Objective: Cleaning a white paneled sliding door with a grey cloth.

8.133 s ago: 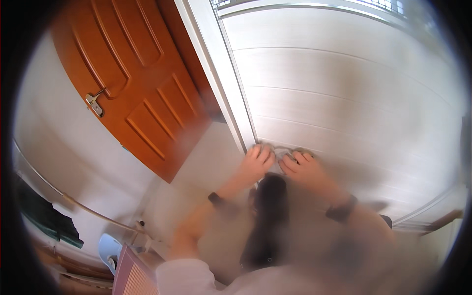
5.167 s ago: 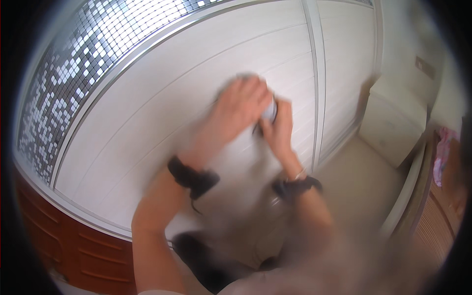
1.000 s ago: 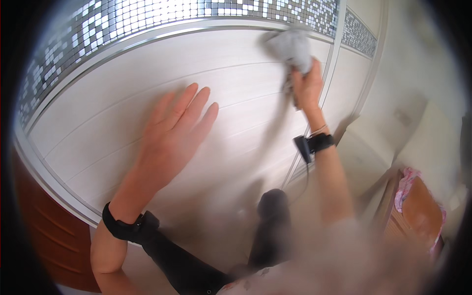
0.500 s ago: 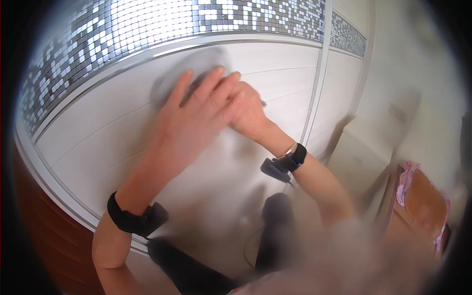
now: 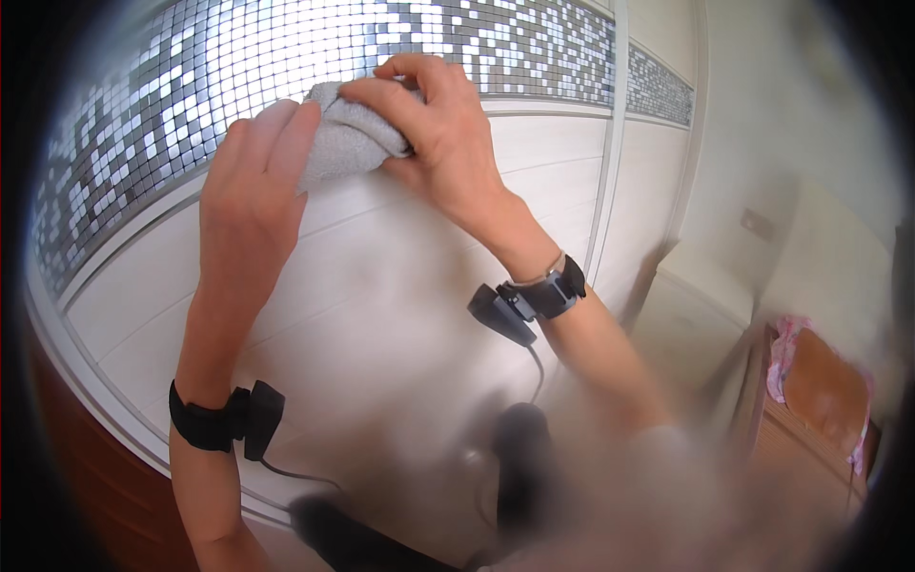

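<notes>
Gray cloth [image 5: 351,145] bunched between our hands, in front of the mosaic strip [image 5: 519,48]. Right hand [image 5: 446,138] grasps its right end; left hand's [image 5: 246,200] fingers touch its left end, can't tell if gripping.

White glare brightens the mosaic band [image 5: 295,48]; soft shadows dull the pale panel [image 5: 381,276] below; a hazy blur veils the lower right; straight edges bow toward the black rim.

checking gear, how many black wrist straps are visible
2: the left strap, at the wrist of the left hand; the right strap, at the wrist of the right hand.
</notes>
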Available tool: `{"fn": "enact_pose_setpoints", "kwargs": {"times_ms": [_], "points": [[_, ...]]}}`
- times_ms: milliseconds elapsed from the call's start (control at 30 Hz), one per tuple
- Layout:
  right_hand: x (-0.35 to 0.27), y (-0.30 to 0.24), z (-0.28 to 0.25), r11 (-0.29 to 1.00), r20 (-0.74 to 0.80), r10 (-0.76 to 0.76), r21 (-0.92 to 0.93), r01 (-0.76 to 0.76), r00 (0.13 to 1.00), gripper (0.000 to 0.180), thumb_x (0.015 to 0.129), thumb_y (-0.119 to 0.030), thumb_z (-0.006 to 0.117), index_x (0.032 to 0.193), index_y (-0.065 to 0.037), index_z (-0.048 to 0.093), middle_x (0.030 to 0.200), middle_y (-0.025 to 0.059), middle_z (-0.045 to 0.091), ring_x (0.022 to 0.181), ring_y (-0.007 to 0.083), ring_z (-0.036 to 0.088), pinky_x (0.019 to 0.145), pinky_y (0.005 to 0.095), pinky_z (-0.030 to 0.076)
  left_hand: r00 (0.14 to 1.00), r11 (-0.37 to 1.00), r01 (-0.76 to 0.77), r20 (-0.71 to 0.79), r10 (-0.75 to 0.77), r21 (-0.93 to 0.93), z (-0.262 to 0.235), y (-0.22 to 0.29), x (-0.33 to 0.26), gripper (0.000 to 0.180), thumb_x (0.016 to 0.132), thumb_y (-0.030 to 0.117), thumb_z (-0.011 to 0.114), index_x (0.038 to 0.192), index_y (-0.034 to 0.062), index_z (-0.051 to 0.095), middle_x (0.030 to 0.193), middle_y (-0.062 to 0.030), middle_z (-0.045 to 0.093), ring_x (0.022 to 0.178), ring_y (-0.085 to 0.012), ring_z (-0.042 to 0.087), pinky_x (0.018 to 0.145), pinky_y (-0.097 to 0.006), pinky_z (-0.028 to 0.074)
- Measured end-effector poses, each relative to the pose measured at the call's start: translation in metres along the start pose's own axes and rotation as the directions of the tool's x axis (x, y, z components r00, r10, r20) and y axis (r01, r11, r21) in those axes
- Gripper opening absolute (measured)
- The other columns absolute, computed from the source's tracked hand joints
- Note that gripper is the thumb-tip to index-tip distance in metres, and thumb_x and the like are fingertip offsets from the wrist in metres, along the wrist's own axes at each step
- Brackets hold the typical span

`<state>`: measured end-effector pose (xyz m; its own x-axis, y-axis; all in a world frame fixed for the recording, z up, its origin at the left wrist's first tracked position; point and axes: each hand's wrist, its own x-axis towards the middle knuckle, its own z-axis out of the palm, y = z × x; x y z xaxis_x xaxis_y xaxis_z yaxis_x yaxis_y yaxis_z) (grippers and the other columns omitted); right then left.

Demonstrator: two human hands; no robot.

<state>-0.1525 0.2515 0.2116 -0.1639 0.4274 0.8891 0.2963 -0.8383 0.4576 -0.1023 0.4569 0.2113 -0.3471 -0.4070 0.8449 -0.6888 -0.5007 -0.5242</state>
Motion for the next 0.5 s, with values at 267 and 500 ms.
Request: {"fn": "enact_pose_setpoints", "kwargs": {"times_ms": [267, 500], "points": [[-0.168, -0.082, 0.046, 0.994, 0.346, -0.093, 0.079, 0.069, 0.934, 0.045, 0.075, -0.016, 0.059, 0.120, -0.016, 0.060, 0.122, 0.0065, 0.056, 0.104, 0.0247, 0.054, 0.086, 0.0420, 0.043, 0.921, 0.969, -0.246, 0.313, 0.230, 0.012, 0.000, 0.044, -0.171, 0.028, 0.078, 0.006, 0.060, 0.105, -0.0014, 0.058, 0.103, -0.0191, 0.054, 0.088, -0.0342, 0.054, 0.070, -0.046, 0.046], [-0.133, -0.089, 0.010, 0.960, 0.458, -0.254, 0.229, 0.163, 0.852, 0.039, 0.080, -0.014, 0.056, 0.119, -0.013, 0.058, 0.112, 0.0081, 0.056, 0.099, 0.0218, 0.055, 0.085, 0.0369, 0.046, 0.883, 0.980, -0.159, 0.428, 0.194, -0.118, -0.029, 0.055, -0.165, 0.028, 0.081, 0.003, 0.061, 0.108, 0.0003, 0.056, 0.105, -0.0201, 0.054, 0.086, -0.0342, 0.055, 0.071, -0.045, 0.048]]}}
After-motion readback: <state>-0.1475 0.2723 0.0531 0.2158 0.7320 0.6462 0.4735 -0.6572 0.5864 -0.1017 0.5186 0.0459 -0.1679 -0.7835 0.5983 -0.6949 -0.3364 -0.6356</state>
